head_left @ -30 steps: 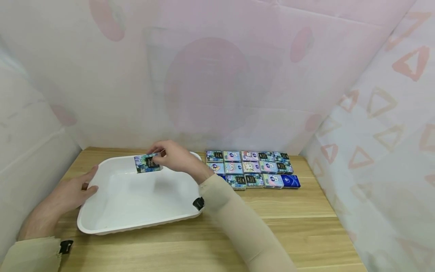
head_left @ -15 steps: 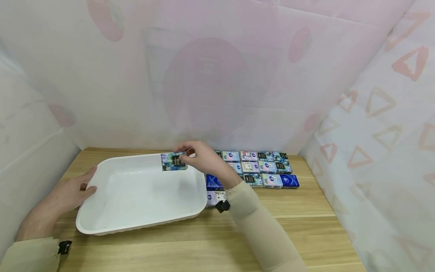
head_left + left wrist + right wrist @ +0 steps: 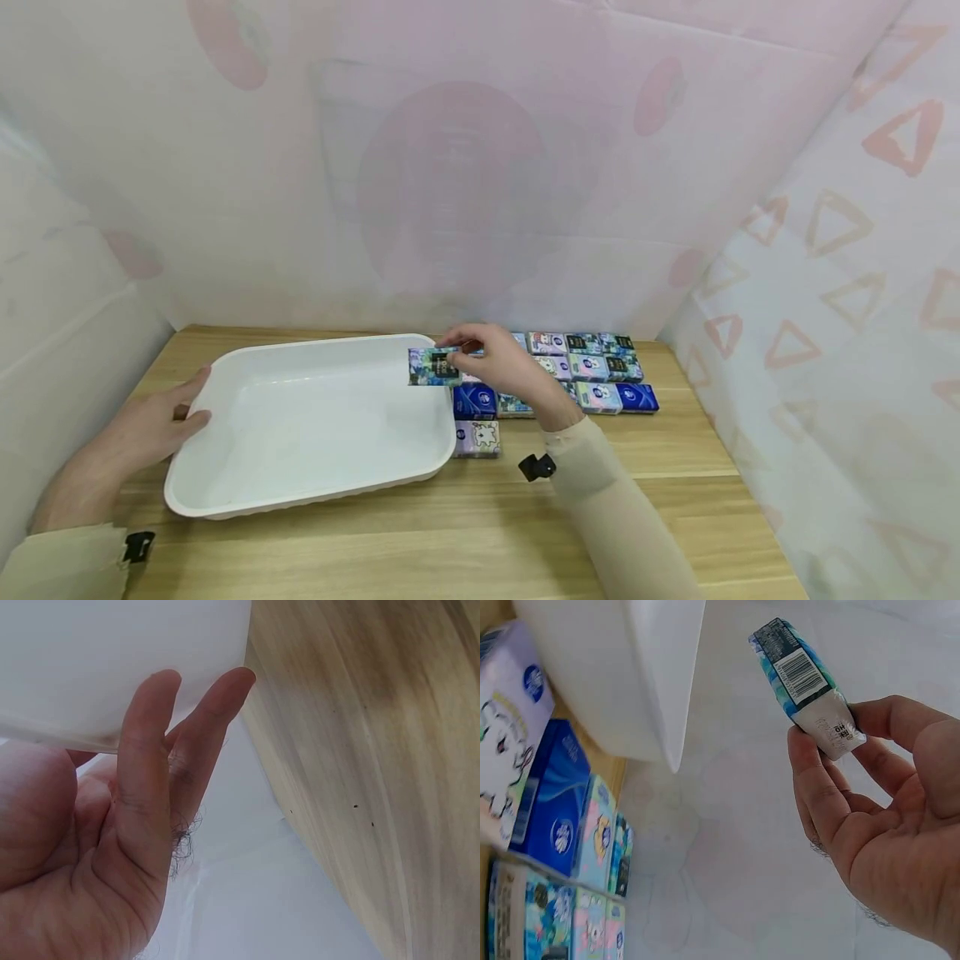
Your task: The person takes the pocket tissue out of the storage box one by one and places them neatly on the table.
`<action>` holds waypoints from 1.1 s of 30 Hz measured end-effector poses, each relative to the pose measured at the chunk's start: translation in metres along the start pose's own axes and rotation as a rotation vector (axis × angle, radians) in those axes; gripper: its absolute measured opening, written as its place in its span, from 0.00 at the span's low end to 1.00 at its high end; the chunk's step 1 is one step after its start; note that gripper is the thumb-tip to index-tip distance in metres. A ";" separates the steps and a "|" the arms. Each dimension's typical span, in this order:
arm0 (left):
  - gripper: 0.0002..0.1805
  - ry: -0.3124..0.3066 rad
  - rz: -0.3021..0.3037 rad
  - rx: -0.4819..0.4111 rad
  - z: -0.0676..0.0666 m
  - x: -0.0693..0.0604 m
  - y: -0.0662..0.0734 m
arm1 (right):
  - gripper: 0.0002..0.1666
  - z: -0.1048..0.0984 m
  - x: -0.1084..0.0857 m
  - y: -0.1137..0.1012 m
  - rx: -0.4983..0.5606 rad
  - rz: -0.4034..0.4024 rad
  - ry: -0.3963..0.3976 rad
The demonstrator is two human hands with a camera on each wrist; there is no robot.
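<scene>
My right hand (image 3: 501, 365) pinches a pocket tissue pack (image 3: 431, 367) with a blue-green floral print and a dark label. Thumb and fingertips hold one end, and the pack is raised over the right rim of a white plastic tray (image 3: 307, 425). In the right wrist view the pack's narrow side (image 3: 799, 679) with a barcode faces the camera. At the tray's left end, my left hand (image 3: 150, 429) grips the rim. The left wrist view has that hand's fingers (image 3: 146, 765) against the tray's outside. Nothing lies on the tray's visible floor.
Several tissue packs (image 3: 602, 397) lie in rows right of the tray, partly hidden by my right arm. A purple pack (image 3: 477, 438) touches or nearly touches the tray's right side. Pale fabric walls (image 3: 450, 208) enclose the wooden table (image 3: 420, 550) at the back and sides.
My right hand has carried the tissue pack rightward from above the tray's inside to its right rim. The left hand has stayed on the tray's left rim.
</scene>
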State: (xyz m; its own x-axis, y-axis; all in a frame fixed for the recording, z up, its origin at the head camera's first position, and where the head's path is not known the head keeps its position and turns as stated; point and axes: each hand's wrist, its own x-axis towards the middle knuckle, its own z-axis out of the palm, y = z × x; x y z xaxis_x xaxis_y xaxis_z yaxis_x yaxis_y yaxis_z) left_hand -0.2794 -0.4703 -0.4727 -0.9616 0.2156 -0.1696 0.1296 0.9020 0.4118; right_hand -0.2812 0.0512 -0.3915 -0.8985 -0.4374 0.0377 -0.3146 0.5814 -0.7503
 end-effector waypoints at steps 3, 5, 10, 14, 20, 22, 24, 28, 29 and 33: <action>0.45 0.001 0.003 0.005 -0.001 0.000 0.000 | 0.18 -0.003 -0.008 0.010 -0.013 0.005 0.006; 0.45 0.001 0.004 0.006 -0.001 0.000 0.000 | 0.17 -0.006 -0.013 0.017 -0.026 0.020 0.011; 0.45 -0.008 0.001 -0.013 -0.001 0.000 -0.001 | 0.16 -0.013 -0.026 0.030 -0.026 0.041 0.011; 0.45 0.002 0.011 -0.004 -0.002 -0.001 -0.001 | 0.16 -0.018 -0.037 0.041 -0.035 0.052 0.001; 0.45 0.004 0.009 0.002 -0.003 -0.001 0.000 | 0.15 -0.024 -0.051 0.059 -0.034 0.071 -0.005; 0.45 0.001 0.004 0.003 -0.002 -0.001 0.000 | 0.15 -0.025 -0.056 0.065 -0.040 0.075 -0.007; 0.45 -0.002 0.002 -0.001 -0.002 -0.001 0.000 | 0.14 -0.026 -0.060 0.071 -0.049 0.076 -0.011; 0.45 0.000 0.005 -0.002 -0.002 -0.001 0.000 | 0.14 -0.028 -0.067 0.080 -0.056 0.089 -0.019; 0.45 -0.001 0.005 -0.004 -0.002 -0.001 0.000 | 0.14 -0.028 -0.069 0.082 -0.053 0.097 -0.019; 0.45 0.000 0.012 0.000 -0.003 0.000 0.000 | 0.13 -0.028 -0.076 0.089 -0.068 0.128 -0.030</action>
State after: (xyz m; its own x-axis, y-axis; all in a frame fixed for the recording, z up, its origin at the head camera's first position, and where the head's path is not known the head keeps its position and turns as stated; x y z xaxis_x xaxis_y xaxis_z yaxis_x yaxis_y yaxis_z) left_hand -0.2798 -0.4711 -0.4700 -0.9600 0.2265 -0.1649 0.1410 0.8993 0.4140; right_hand -0.2491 0.1558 -0.4424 -0.9234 -0.3763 -0.0761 -0.2186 0.6783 -0.7015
